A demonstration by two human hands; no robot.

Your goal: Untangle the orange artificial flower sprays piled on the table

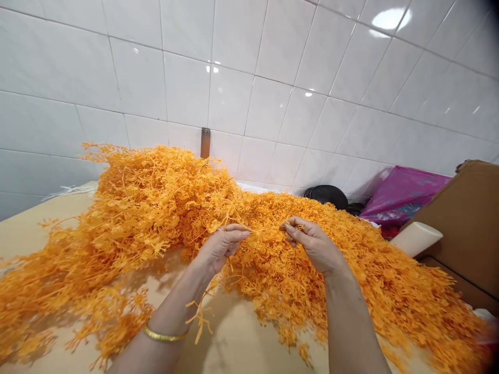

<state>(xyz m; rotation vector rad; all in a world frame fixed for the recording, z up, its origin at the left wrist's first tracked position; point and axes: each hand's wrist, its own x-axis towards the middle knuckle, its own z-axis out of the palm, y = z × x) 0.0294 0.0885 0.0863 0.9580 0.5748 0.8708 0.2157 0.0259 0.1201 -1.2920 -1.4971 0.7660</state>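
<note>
A large heap of orange plastic sprigs (148, 208) covers the pale tabletop (237, 343) against a white tiled wall. Over the middle of the heap, my left hand (222, 245) and my right hand (312, 244) each pinch one end of a thin orange sprig (265, 229) stretched between them. Both hands have their fingers closed on it. A loose orange piece (200, 314) hangs below my left wrist, which wears a gold bangle (166, 336).
A brown cardboard box (463, 228) stands at the right with a cream roll (416, 238) against it. A pink plastic bag (401, 195) and a black object (326, 195) lie by the wall. A brown strip (205, 142) is fixed to the tiles.
</note>
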